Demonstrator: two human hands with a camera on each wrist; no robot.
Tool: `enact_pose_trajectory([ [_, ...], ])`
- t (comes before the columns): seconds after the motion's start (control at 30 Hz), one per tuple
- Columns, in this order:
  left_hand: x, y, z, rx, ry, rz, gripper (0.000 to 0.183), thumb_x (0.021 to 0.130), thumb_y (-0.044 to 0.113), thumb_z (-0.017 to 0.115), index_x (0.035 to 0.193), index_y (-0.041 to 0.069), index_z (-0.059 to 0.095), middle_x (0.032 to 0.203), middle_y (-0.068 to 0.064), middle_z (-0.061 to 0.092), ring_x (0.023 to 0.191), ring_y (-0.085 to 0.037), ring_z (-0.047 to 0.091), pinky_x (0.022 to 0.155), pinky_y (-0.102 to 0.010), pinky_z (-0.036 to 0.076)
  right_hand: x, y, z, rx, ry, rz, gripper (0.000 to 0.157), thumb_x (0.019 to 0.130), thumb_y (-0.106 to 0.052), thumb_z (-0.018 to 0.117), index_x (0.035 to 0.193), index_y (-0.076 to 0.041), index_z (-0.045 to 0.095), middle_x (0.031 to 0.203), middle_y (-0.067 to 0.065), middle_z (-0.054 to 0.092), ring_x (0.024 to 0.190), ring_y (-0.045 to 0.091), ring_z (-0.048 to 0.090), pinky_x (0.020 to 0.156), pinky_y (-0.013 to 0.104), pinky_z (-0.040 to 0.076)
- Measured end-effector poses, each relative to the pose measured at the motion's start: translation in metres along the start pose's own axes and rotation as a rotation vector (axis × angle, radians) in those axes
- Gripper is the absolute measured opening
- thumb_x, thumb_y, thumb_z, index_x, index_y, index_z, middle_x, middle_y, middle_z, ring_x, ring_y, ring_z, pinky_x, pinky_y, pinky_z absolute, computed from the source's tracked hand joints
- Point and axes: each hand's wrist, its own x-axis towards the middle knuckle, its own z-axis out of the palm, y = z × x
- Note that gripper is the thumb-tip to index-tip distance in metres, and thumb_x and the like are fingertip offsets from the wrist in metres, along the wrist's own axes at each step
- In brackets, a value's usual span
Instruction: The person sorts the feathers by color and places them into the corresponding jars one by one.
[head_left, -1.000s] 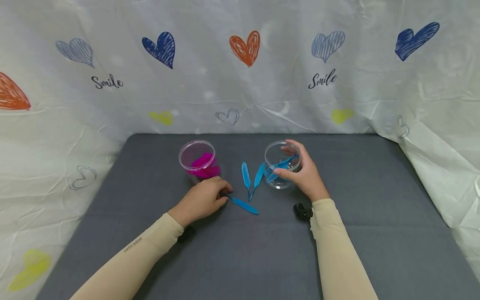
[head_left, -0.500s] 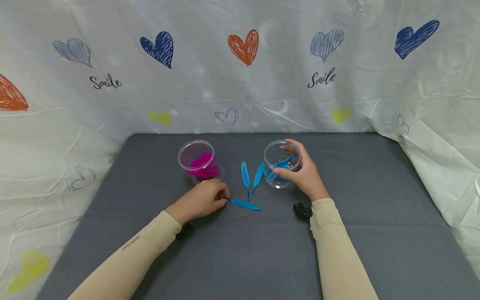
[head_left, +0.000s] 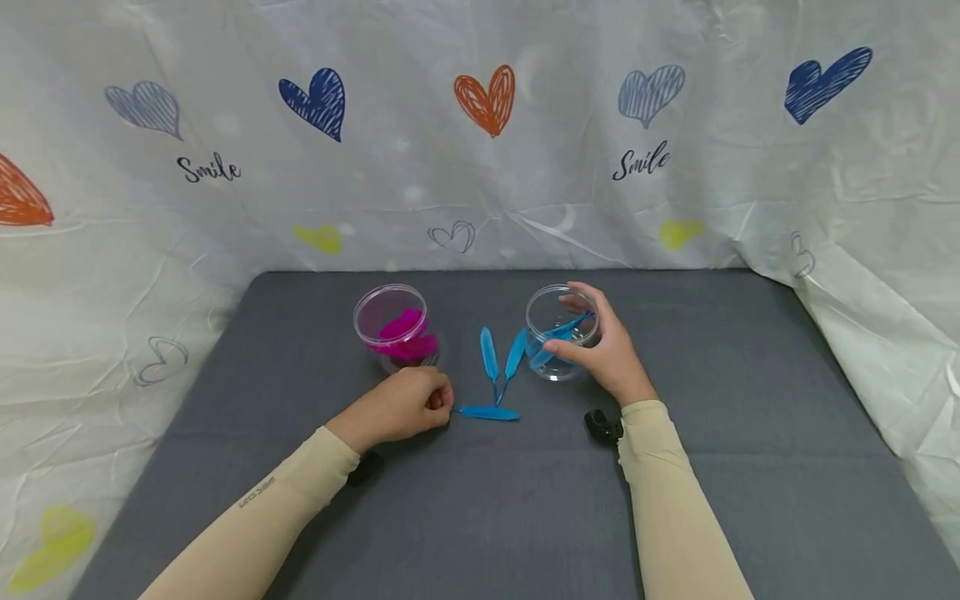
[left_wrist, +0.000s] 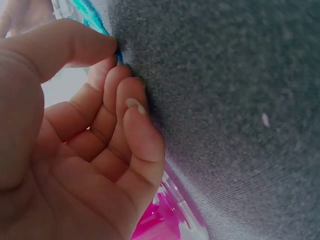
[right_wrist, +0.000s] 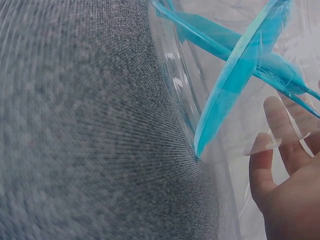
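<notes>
My left hand (head_left: 401, 407) is low over the grey cloth, thumb and forefinger pinching the quill end of a blue feather (head_left: 489, 413) that points right. In the left wrist view, the other fingers (left_wrist: 142, 135) curl in below the pinch. With fingers and thumb spread round its side, my right hand (head_left: 606, 348) holds a clear plastic cup (head_left: 553, 376) upright. Crossed blue feathers (right_wrist: 235, 80) lie inside that cup. Two more blue feathers, a left one (head_left: 489, 352) and a right one (head_left: 515, 354), form a V on the cloth between the hands.
A second clear cup (head_left: 362, 333) with pink feathers (head_left: 405, 346) stands just beyond my left hand. Grey cloth (head_left: 480, 517) covers the table. A white curtain (head_left: 405, 183) printed with hearts hangs along the back and sides.
The pinched feather has swung from slanting down right to lying nearly level, its tip moving up towards the V. My left hand has shifted slightly nearer me. The right hand keeps its hold.
</notes>
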Motion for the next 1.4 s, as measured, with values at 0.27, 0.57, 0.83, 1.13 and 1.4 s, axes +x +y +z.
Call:
enact_pose_trajectory([
  [0.27, 0.001, -0.001, -0.001, 0.035, -0.006, 0.016, 0.012, 0.098, 0.013, 0.075, 0.088, 0.017, 0.069, 0.080, 0.006, 0.056, 0.072, -0.007, 0.052, 0.068, -0.023, 0.050, 0.002, -0.002, -0.001, 0.004, 0.003, -0.006, 0.087, 0.091, -0.041, 0.089, 0.163, -0.042, 0.039, 0.160, -0.005, 0.055, 0.155, 0.020, 0.045, 0.131, 0.063, 0.028],
  [0.57, 0.000, 0.000, -0.004, -0.001, 0.052, 0.022, 0.014, 0.089, 0.015, 0.081, 0.083, 0.021, 0.071, 0.072, 0.012, 0.062, 0.063, -0.003, 0.054, 0.064, -0.022, 0.053, 0.001, -0.002, 0.000, 0.017, 0.001, -0.001, 0.090, 0.090, -0.042, 0.089, 0.164, -0.038, 0.039, 0.160, -0.005, 0.054, 0.154, 0.020, 0.045, 0.129, 0.062, 0.031],
  [0.83, 0.001, 0.002, -0.008, -0.081, 0.142, 0.006, 0.019, 0.081, 0.012, 0.086, 0.081, 0.022, 0.070, 0.072, 0.012, 0.064, 0.063, -0.005, 0.058, 0.064, -0.023, 0.057, 0.000, -0.003, 0.000, 0.012, 0.004, 0.004, 0.090, 0.090, -0.041, 0.089, 0.164, -0.036, 0.039, 0.160, -0.005, 0.054, 0.154, 0.021, 0.046, 0.127, 0.063, 0.033],
  [1.13, -0.001, 0.011, -0.018, -0.082, 0.199, -0.009, 0.015, 0.085, 0.014, 0.084, 0.088, 0.022, 0.072, 0.079, 0.012, 0.067, 0.070, -0.005, 0.063, 0.070, -0.023, 0.060, 0.001, -0.002, 0.001, -0.002, 0.011, 0.005, 0.088, 0.089, -0.043, 0.090, 0.162, -0.040, 0.040, 0.160, -0.005, 0.055, 0.153, 0.022, 0.046, 0.125, 0.063, 0.035],
  [1.4, -0.001, 0.024, -0.039, -0.083, 0.269, 0.015, 0.013, 0.089, 0.014, 0.082, 0.092, 0.022, 0.072, 0.084, 0.012, 0.070, 0.075, -0.004, 0.065, 0.073, -0.023, 0.061, 0.001, -0.001, 0.001, 0.007, 0.003, 0.016, 0.087, 0.090, -0.042, 0.089, 0.162, -0.042, 0.040, 0.160, -0.007, 0.055, 0.151, 0.023, 0.046, 0.124, 0.063, 0.035],
])
